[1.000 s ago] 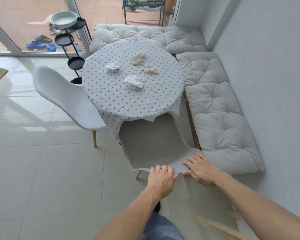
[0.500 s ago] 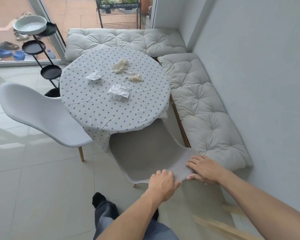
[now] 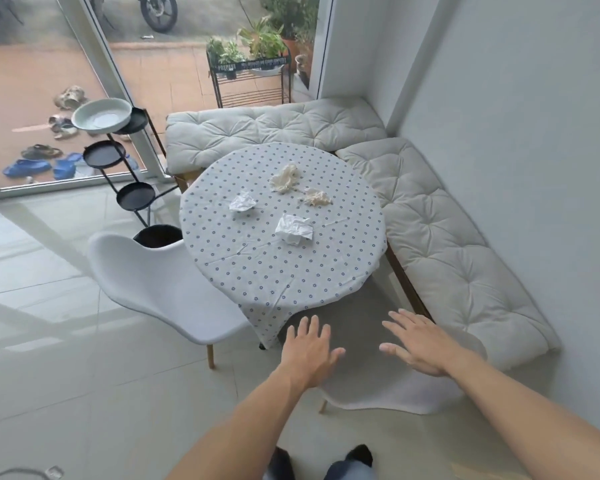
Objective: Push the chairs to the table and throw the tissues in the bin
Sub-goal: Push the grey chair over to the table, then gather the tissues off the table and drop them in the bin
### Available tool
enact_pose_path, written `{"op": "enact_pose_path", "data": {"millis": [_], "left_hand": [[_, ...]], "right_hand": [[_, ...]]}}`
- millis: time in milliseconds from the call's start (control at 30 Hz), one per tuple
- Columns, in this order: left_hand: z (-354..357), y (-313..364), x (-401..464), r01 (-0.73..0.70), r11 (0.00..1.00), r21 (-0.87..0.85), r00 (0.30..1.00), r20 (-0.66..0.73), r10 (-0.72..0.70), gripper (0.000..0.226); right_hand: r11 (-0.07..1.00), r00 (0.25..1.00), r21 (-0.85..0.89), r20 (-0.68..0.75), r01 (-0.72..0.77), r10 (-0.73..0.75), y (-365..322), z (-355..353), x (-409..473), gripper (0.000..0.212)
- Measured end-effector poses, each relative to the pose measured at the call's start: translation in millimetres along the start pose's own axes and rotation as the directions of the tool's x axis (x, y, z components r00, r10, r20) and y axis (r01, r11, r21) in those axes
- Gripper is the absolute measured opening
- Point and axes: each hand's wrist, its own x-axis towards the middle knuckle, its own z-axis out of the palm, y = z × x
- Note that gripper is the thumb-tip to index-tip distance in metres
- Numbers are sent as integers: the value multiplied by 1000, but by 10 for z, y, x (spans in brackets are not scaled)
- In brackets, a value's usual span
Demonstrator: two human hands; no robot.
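Both hands [image 3: 309,355] [image 3: 420,344] spread above chair [image 3: 388,386]; tissues [image 3: 293,228] on table [image 3: 257,268]

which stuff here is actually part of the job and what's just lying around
Part of the job:
- near chair, already partly under the table
- side chair, still angled out
- four crumpled tissues
- dark round bin behind the side chair
- left hand and right hand, both open

Just lying about:
- bench cushions
- tiered stand with bowl
- shoes and plant rack outside

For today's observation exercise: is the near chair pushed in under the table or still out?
Pushed in: the near chair's seat front lies under the table's hanging cloth, only its back sticking out below both open hands.
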Motion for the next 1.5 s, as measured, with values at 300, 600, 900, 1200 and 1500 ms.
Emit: {"op": "enact_pose_path", "data": {"millis": [300, 600, 900, 1200, 1500], "left_hand": [[-710, -1117, -108, 123, 992, -6, 985, -120, -123, 71], [-1141, -2000, 181, 219, 976, 5, 968, -131, -216, 72], [-1607, -2578, 1233, 226, 974, 18, 972, -64, -225, 67], [-1929, -3005, 2253, 215, 976, -17, 976, -9, -215, 64], [-1948, -3248, 3045, 23, 999, 26, 999, 37, -24, 50]], "right_hand": [[996, 991, 29, -98, 90, -86, -814, -676, 759, 89], [992, 986, 63, -139, 105, -95, -1248, -1088, 1712, 71], [997, 988, 62, -152, 39, -29, -1312, -1393, 2975, 64], [989, 996, 130, -69, 69, -60, -1185, -1322, 3855, 55], [939, 954, 336, -297, 66, 40, -1184, -1215, 3866, 54]]}}
